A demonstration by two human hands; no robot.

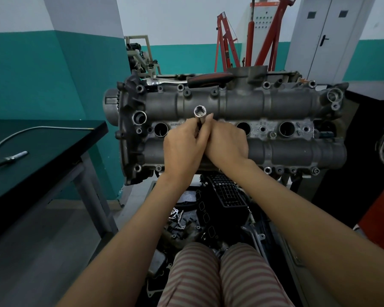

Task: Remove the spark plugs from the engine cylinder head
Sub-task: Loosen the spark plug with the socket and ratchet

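Both hands meet over the rough grey cast cylinder head [297,100]. The left hand [182,149] and right hand [225,144] have fingers curled, grasping a shiny tubular steel socket [200,115] whose hollow hexagonal mouth faces up.

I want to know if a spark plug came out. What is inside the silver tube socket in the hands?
The silver tube socket shows only its hollow hexagonal top. Its lower end is covered by the left hand and right hand.
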